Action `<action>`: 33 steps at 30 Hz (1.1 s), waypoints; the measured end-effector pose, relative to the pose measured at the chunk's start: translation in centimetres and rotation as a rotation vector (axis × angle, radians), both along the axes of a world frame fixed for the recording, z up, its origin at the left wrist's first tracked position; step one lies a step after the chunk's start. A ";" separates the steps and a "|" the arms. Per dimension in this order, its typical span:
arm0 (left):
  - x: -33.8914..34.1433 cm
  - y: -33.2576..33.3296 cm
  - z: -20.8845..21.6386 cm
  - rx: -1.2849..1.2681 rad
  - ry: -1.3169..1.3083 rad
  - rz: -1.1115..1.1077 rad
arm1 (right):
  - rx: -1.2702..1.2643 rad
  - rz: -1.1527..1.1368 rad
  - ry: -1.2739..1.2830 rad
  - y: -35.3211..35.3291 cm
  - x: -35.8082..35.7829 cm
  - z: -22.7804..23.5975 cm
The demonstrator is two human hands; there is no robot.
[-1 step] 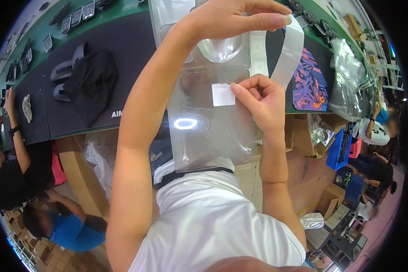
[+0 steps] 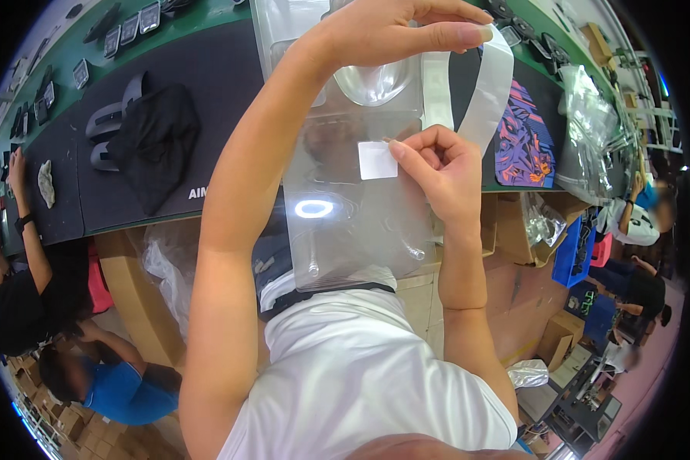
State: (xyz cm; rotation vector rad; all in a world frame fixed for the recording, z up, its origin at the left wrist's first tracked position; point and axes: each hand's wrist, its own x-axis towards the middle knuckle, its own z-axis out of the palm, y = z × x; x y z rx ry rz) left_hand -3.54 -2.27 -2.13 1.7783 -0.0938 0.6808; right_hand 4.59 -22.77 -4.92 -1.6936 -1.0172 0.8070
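Note:
A white square sticker (image 2: 378, 160) lies flat over a clear plastic blister shell (image 2: 353, 230), whose hinged, moulded half stretches away beneath my left forearm. My right hand (image 2: 445, 165) is closed, thumb and forefinger pinching the sticker's right edge. Beyond it, my left hand (image 2: 391, 32) reaches across the shell with its thumb and fingers closed on a looped strip of label backing (image 2: 492, 88). The strip hangs down behind my right wrist. The shell's near end overhangs the table edge, against my white shirt.
Left on the dark mat (image 2: 230, 100) lie a black cloth bag (image 2: 157, 146) and several grey mouse-shaped shells (image 2: 103, 123). To the right are a patterned purple card (image 2: 524, 142) and clear plastic bags (image 2: 586, 126). Cartons (image 2: 130, 268) stand below the table; co-workers sit at left.

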 end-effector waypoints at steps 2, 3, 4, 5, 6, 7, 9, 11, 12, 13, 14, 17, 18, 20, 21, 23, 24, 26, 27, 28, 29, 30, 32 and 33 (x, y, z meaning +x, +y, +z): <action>-0.1 0.0 0.1 0.005 0.002 0.001 | 0.001 -0.021 -0.131 -0.1 -0.1 -0.6; -0.3 0.0 0.0 -0.005 0.003 0.001 | 0.001 -0.021 -0.130 0.0 -0.3 -0.4; -0.4 0.0 0.0 -0.015 0.005 0.001 | 0.002 -0.029 -0.235 0.1 -0.8 -0.1; -0.2 0.0 0.0 -0.015 0.003 0.000 | 0.004 -0.037 -0.343 0.2 -0.9 0.1; -0.1 0.0 0.0 0.012 -0.011 0.004 | 0.004 -0.038 -0.344 0.1 -0.9 -0.1; 0.1 0.1 0.0 0.039 -0.026 0.008 | 0.074 -0.063 -0.324 0.0 -0.8 -0.6; 0.1 0.3 -0.1 0.060 -0.017 0.008 | 0.147 -0.085 -0.300 -0.2 -0.6 -0.7; 0.2 0.5 -0.2 0.089 -0.008 0.010 | 0.335 0.227 -0.619 -0.6 0.4 -0.3; 0.3 0.5 -0.4 0.080 -0.028 0.012 | 0.338 0.228 -0.617 -0.9 0.5 0.6; 0.3 0.6 -0.7 0.072 -0.049 0.013 | 0.233 0.506 -0.759 -1.3 0.4 2.1; 0.3 0.3 -0.4 0.073 -0.048 0.008 | 0.113 0.778 -0.894 -1.9 0.3 3.3; 0.0 -0.2 0.0 0.030 -0.092 -0.007 | -0.087 0.910 -0.872 -3.1 0.2 4.7; 0.3 -0.2 -0.3 0.029 -0.072 -0.010 | -0.083 0.913 -0.875 -3.1 0.2 4.9; 0.3 -0.1 -0.1 0.035 -0.057 -0.016 | -0.072 0.938 -0.941 -3.1 0.1 5.2; 0.1 -0.2 0.1 0.065 0.001 -0.039 | -0.070 0.934 -0.947 -3.1 0.5 5.3; 0.4 -1.4 -0.3 0.191 -0.041 0.130 | -0.166 1.066 -0.935 -3.3 1.6 5.7; 0.3 -1.3 -0.4 0.196 -0.043 0.134 | -0.161 1.068 -0.941 -3.3 1.7 5.8; 0.2 -1.1 -0.4 0.126 -0.013 0.100 | -0.059 1.096 -0.902 -3.3 2.0 6.0; 0.3 -1.2 -0.3 0.131 -0.016 0.102 | -0.055 1.095 -0.907 -3.2 2.7 5.9; 0.3 -1.3 -0.1 0.087 -0.023 0.079 | 0.048 1.134 -0.766 -3.1 3.8 5.7; 0.3 -1.2 0.0 0.043 -0.029 0.053 | 0.151 1.164 -0.622 -2.9 4.4 5.3; 0.3 -1.2 0.0 0.051 -0.030 0.051 | 0.157 1.160 -0.627 -2.5 4.6 5.0; 0.0 -0.7 -0.2 -0.025 -0.032 0.036 | 0.233 1.054 -0.374 -1.8 4.8 4.5; -0.2 -0.4 -0.3 -0.016 -0.032 0.041 | 0.206 1.050 -0.347 -1.6 4.1 5.1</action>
